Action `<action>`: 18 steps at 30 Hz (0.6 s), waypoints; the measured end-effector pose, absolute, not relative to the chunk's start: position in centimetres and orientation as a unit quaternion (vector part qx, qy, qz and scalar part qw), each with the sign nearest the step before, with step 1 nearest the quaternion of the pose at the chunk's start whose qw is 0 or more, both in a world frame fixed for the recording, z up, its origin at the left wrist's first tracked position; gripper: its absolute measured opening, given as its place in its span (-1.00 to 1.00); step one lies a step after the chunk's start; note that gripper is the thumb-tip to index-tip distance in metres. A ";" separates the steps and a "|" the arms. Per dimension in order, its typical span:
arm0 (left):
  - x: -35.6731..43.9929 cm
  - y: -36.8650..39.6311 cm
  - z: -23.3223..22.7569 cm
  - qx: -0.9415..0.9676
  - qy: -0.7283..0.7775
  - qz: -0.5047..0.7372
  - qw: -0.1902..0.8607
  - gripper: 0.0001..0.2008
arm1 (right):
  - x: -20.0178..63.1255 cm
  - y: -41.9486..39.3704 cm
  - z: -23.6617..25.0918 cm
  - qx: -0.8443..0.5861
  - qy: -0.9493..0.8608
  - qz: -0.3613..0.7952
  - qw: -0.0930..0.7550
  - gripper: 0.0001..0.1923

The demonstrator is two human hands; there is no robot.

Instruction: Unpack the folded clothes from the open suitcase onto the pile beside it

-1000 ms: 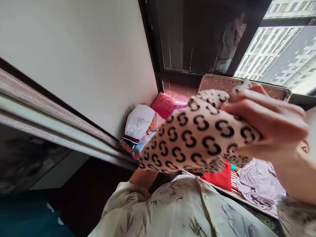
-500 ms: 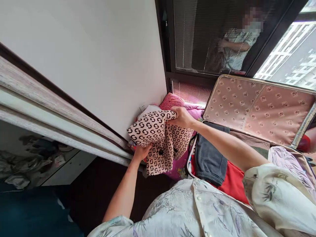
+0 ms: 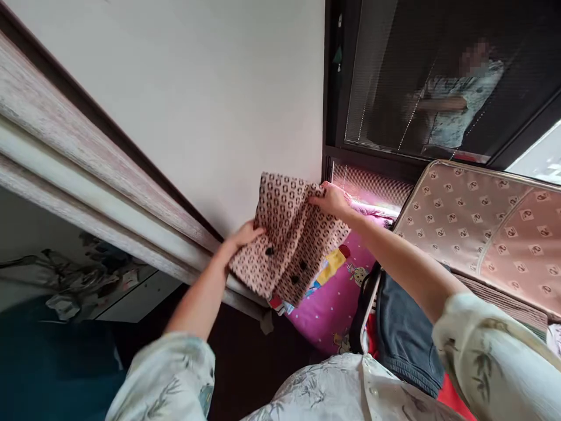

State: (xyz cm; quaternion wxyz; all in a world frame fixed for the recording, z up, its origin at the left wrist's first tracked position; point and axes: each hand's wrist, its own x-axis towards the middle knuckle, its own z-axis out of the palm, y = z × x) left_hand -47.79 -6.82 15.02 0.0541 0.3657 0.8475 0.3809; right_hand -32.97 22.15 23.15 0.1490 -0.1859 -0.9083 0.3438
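Folding the patterned garment (image 3: 289, 234) over the bed's corner, left hand (image 3: 241, 237) flattening, right hand (image 3: 331, 199) apparently pinching its edge; next, the fold needs squaring.

A pink cartoon-print sheet (image 3: 335, 298) is spread over the bed, tucked into the corner under the window. An open suitcase (image 3: 482, 234) is set on it, just right of the bare pink patch, lid propped up toward the window. A patterned garment with dark buttons (image 3: 289, 240) is laid on the left end of the sheet, against the white wall.
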 end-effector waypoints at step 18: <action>-24.8 2.8 -2.4 0.305 0.674 0.563 0.369 -0.49 | 7.4 26.1 -1.3 -0.531 -0.803 0.213 0.168 -0.53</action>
